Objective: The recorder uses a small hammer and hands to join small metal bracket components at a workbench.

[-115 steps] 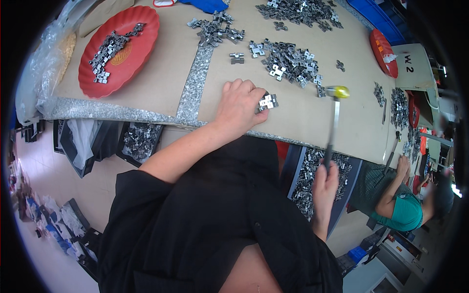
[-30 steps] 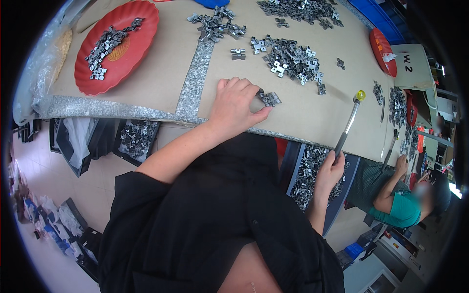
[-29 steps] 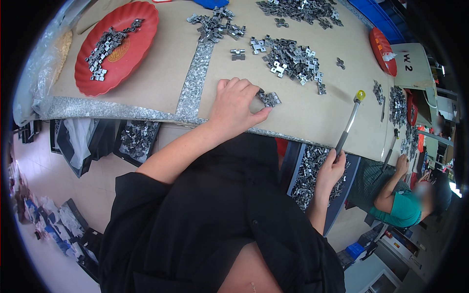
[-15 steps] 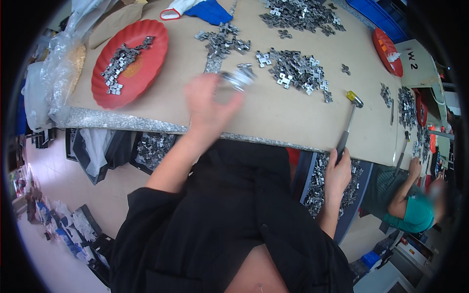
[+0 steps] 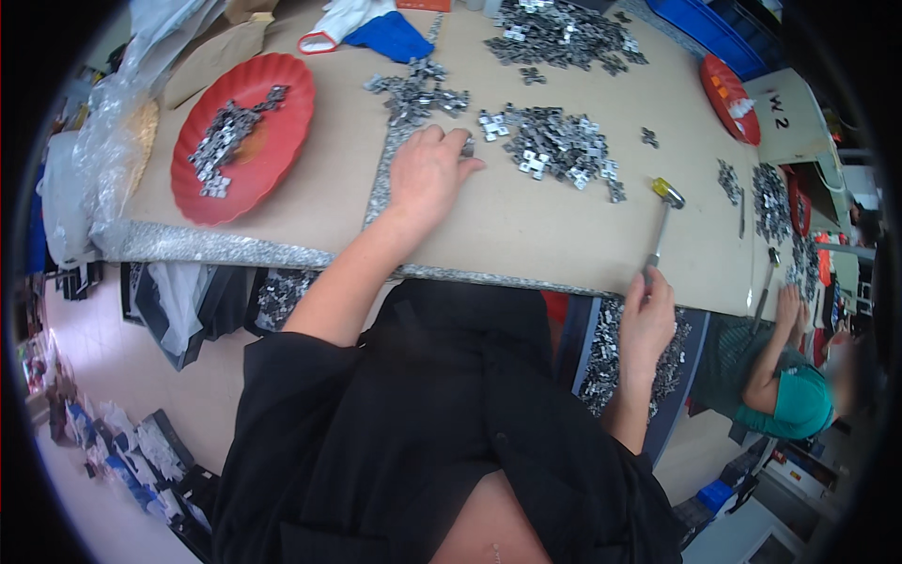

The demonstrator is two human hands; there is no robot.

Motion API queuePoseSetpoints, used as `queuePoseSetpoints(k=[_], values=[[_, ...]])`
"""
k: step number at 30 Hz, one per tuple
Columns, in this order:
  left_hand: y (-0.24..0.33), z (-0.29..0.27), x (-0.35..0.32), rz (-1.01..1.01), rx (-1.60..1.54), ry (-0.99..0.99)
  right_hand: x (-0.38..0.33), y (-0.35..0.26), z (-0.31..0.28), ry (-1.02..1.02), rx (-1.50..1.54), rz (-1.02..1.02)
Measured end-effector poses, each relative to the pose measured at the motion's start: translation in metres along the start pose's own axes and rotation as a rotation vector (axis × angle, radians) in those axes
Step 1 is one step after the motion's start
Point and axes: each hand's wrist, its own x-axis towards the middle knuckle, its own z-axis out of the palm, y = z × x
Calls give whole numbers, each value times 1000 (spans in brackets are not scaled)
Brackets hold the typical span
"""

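Observation:
My left hand (image 5: 427, 177) rests low over the table, fingers curled down and thumb reaching right. At its fingertips a small metal part (image 5: 468, 148) shows, mostly hidden by the hand. My right hand (image 5: 648, 315) is wrapped round the dark handle of a hammer (image 5: 665, 221) with a yellow-ended head, which lies over the table's front edge. Right of my left hand is a pile of silvery cross-shaped metal parts (image 5: 564, 150). Just beyond the fingers spreads a smaller group of such parts (image 5: 413, 99).
A red scalloped plate (image 5: 287, 141) holding metal parts stands on the left. At the back are a larger pile of parts (image 5: 564, 39), a blue-and-white glove (image 5: 390, 36) and a blue tray (image 5: 719, 33). A co-worker in green (image 5: 791, 395) sits on the right.
My left hand has gone from a blurred, open-thumbed sweep with shiny parts beside it to curled fingers on the table, slightly right. The hammer stays in my right hand. The view shifted a little.

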Motion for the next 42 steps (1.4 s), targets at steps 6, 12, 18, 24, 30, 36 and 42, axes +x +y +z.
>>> queuePoseSetpoints(k=[6,12,18,24,30,36,42], values=[[7,0,-22,4,-170,-110,26,-1,7,-38,143,-46],[31,0,-39,-347,-1299,-423,98,-2,43,-163,364,52],[32,10,-43,-557,-1607,-538,106,-28,42,-315,168,9],[31,8,-43,-510,-1633,-479,86,-13,41,-268,430,-187],[26,9,-40,-486,-1639,-677,39,-36,34,-538,1234,-97],[27,6,-38,-479,-1636,-712,17,-68,36,-554,1619,245],[25,11,-41,-463,-1559,-744,17,-61,47,-724,1566,282]])
